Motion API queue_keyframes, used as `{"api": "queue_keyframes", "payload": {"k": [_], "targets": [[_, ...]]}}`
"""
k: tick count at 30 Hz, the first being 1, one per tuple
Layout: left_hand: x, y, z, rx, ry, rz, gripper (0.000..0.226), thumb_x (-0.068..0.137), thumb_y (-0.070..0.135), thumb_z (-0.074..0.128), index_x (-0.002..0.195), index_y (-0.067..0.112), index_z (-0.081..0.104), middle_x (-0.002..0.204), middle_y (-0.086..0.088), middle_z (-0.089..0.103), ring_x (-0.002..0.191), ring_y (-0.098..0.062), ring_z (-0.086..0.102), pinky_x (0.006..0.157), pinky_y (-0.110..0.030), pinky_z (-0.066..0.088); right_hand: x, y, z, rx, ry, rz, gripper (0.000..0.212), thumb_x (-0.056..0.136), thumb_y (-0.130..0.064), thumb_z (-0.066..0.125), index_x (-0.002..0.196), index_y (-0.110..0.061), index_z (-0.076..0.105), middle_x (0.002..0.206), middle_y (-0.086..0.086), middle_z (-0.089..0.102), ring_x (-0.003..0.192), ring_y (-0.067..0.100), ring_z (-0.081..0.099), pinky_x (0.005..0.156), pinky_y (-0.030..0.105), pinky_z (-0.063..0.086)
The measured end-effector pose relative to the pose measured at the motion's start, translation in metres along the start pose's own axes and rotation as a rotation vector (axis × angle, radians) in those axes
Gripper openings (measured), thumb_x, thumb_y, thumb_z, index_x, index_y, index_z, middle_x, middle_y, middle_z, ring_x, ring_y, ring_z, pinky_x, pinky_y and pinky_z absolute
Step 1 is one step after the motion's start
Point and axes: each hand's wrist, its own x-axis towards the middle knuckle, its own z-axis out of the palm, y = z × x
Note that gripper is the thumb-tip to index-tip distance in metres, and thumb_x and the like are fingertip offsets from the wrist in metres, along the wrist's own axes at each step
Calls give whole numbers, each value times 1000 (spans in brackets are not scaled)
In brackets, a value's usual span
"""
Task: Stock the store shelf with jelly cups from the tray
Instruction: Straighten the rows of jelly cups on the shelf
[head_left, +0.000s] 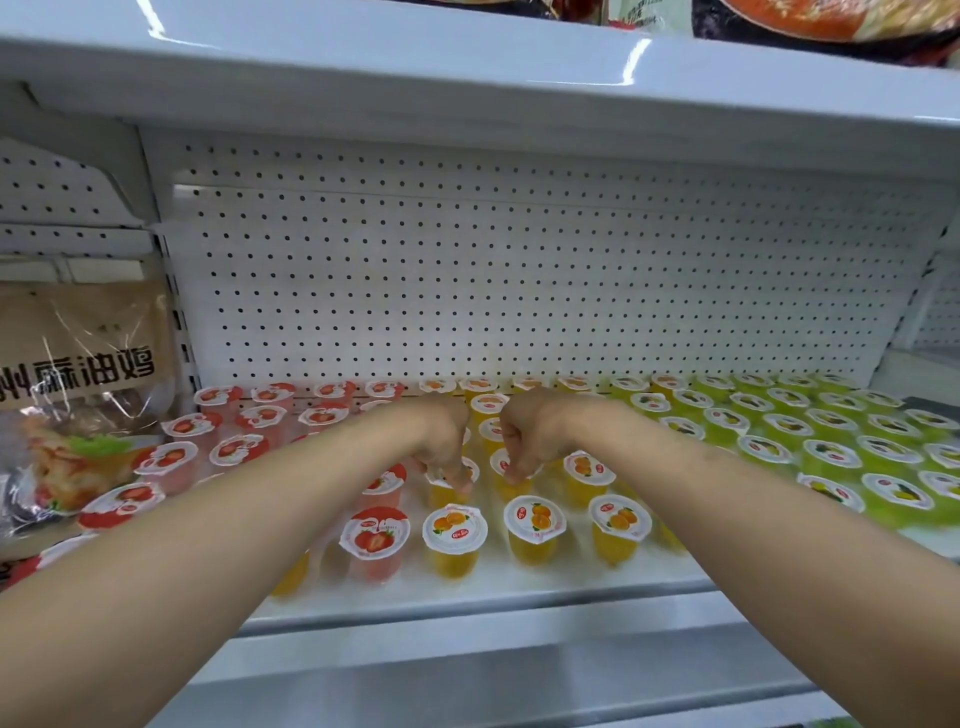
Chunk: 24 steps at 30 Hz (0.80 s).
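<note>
Rows of jelly cups stand on the white shelf (519, 584): red strawberry cups (375, 540) on the left, orange cups (454, 538) in the middle, green cups (831, 457) on the right. Both my arms reach in over the orange rows. My left hand (441, 441) pinches the lid rim of an orange cup (444, 491) in the second row from the front. My right hand (522, 436) pinches the rim of the neighbouring orange cup (514, 486). Both cups appear to rest on the shelf. The tray is out of view.
A perforated white back panel (519, 286) closes the shelf behind. The upper shelf (467, 78) overhangs with food packs on it. Bagged food packs (78, 395) stand in the bay to the left. A metal rail (493, 644) runs along the front edge.
</note>
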Motion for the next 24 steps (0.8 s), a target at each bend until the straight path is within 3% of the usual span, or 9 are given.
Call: {"api": "queue_keyframes", "payload": {"k": [3,7,11,14,17,21,24], "targets": [[-1,1,0,15,12,3,46,77,39,81,102,11,54,81,3,54,83,-22,61,60,-23,45,-3,-1,-1,-10,-5,1,36,80,-37,80,104,-12,72,105,3,71,100,23,65,85,36,55],[-10,2,-3,49,43,12,42,77,42,80,76,12,51,70,2,53,80,-25,63,60,-26,44,-16,-4,-7,-17,34,0,41,82,-40,77,107,-9,69,106,5,69,96,23,63,71,31,50],[-31,9,-12,73,69,22,53,73,49,81,101,8,64,98,-5,66,89,-24,64,71,-31,50,-34,-8,-16,-15,73,-15,37,79,-45,79,98,-16,65,91,-2,64,81,17,57,61,27,44],[-49,18,-13,124,66,44,54,73,52,80,103,9,65,83,-1,63,81,-22,61,64,-28,45,-47,-14,-14,-30,66,-24,36,74,-48,82,88,-23,61,79,-8,59,70,12,55,56,25,42],[-63,23,-8,121,11,53,56,69,53,82,102,12,62,75,3,60,78,-19,62,62,-27,47,-62,-20,-11,-49,32,-25,41,73,-51,82,96,-22,65,76,-9,60,64,11,55,55,25,42],[-75,31,2,223,-18,64,63,73,54,79,114,10,62,107,-5,68,100,-25,65,71,-30,46,-69,-25,2,-60,-42,-33,41,71,-54,82,88,-22,61,84,-5,65,82,21,66,63,28,48],[-81,36,8,264,-31,61,62,76,50,78,119,10,61,114,-5,66,101,-25,61,68,-28,42,-70,-27,8,-70,-36,-41,38,74,-49,82,89,-18,65,81,-5,62,86,22,62,72,33,50]]}}
